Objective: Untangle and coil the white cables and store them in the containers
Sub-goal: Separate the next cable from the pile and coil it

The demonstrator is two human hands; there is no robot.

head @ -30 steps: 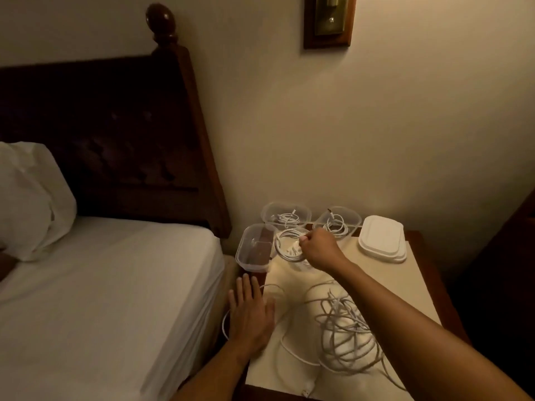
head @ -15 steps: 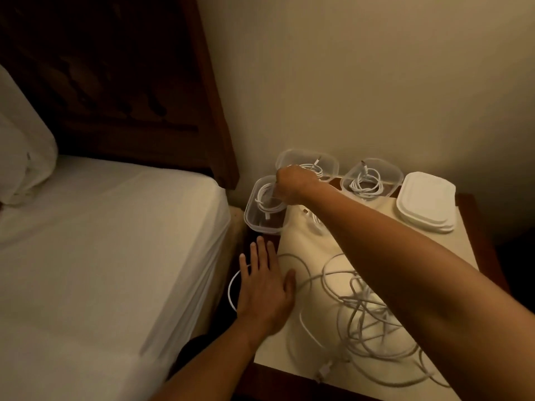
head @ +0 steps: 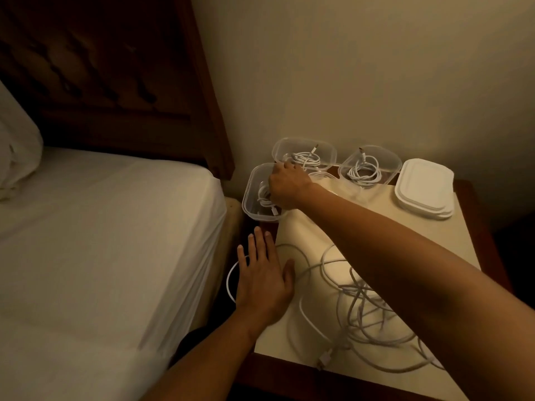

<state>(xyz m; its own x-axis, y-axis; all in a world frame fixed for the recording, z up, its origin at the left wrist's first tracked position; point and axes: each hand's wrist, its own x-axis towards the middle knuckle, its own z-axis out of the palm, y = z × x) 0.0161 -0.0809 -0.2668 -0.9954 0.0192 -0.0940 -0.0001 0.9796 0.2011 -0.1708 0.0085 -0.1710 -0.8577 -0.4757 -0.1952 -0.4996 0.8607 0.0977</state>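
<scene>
R hand (head: 286, 186) reaches to the table's far-left corner, knuckles up, fingers dipped into the clear rounded-rectangle plastic tub (head: 250, 195) nearest the bed. Its fingertips are hidden by the hand's back, so can't tell if it grips or only touches the coiled white cable (head: 265, 198) lying inside. L hand (head: 263, 282) lies flat, palm down, fingers straight & slightly spread, holding nothing. It sits at the table's left edge over a loose loop of white cable (head: 230, 280) that hangs past the edge. R forearm crosses over & hides part of the tangled heap of thin white cables (head: 367, 311): smooth round cord in overlapping loops, w/ a small white plug (head: 325, 357) at the near edge. All this sits on a smooth cream cloth (head: 318, 227) covering most of the dark wooden table (head: 489, 256). Behind the R hand is a second clear plastic tub (head: 331, 154) w/ a neat white coil (head: 304, 159) in it, connector end sticking up. Just right of it, a third clear tub (head: 390, 166) w/ its own white coil (head: 364, 172). Rim of another clear tub (head: 321, 175) shows by the wrist, contents hidden. Stack of white rounded-rectangle plastic lids (head: 424, 188) at far right. Left of table: bed w/ smooth white sheet (head: 101, 241), white pillow (head: 17, 149), dark carved wooden headboard (head: 101, 82). Plain cream wall (head: 347, 68) behind.
</scene>
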